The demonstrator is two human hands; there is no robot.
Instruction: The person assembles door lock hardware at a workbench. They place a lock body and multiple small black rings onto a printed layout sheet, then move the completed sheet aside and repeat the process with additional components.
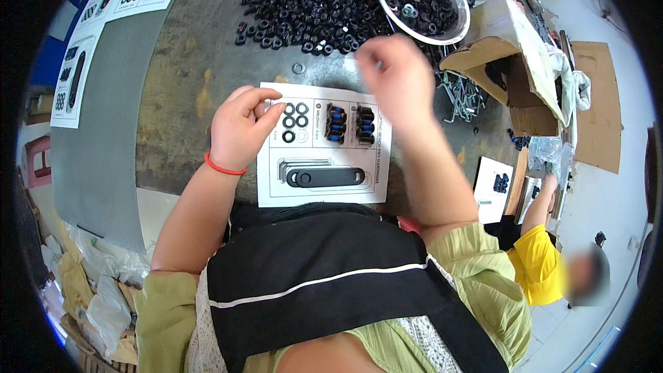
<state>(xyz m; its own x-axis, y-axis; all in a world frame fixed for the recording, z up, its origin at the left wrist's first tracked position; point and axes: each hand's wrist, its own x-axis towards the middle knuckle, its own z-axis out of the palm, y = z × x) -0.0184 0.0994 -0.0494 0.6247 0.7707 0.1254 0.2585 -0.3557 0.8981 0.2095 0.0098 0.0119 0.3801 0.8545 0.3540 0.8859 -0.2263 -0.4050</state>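
Note:
A white printed sheet [321,197] lies on the table before me. Several black washers [289,122] sit in its upper left box, beside a bare printed ring outline. Black bolts [336,123] with blue thread bands stand in two groups to their right. Below them are L-shaped hex keys [297,164] and a flat black bar [326,177] with rounded ends. My left hand [238,128] hovers at the washers, thumb and forefinger apart. My right hand [400,72], smeared by motion, is above the sheet's upper right, close to a heap of black nuts [304,0]; its grip is unclear.
A metal bowl [461,17] of black rings stands at the back right. Beside it are loose hex keys [459,97] and a cardboard box [535,114]. One loose ring [298,68] lies beyond the sheet. More printed sheets [77,76] are far left. A co-worker in yellow [535,266] is at right.

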